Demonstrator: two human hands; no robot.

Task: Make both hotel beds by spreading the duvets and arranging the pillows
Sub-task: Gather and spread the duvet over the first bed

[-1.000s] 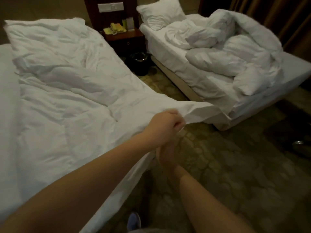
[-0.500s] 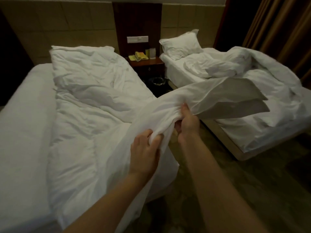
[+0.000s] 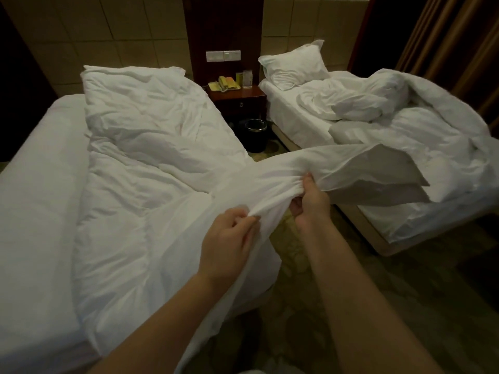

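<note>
Left hand [image 3: 228, 238] and right hand [image 3: 310, 201], side by side at frame centre: pinching bunched cloth near the raised corner of the duvet [image 3: 151, 184], otherwise lying mid-left on the bed [image 3: 32, 198]. Probably soft, light, floppy; best taken at two corners, well apart.

One head-worn wide-angle view — forward and down, close over left hand [image 3: 226, 240] and right hand [image 3: 310, 203]

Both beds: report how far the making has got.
Done: nothing finished. In hand: left hand and right hand grip the near corner of the left duvet, rumpled and leaving mattress bare. Left: the right duvet lies heaped; its pillow sits askew at the head.
</note>
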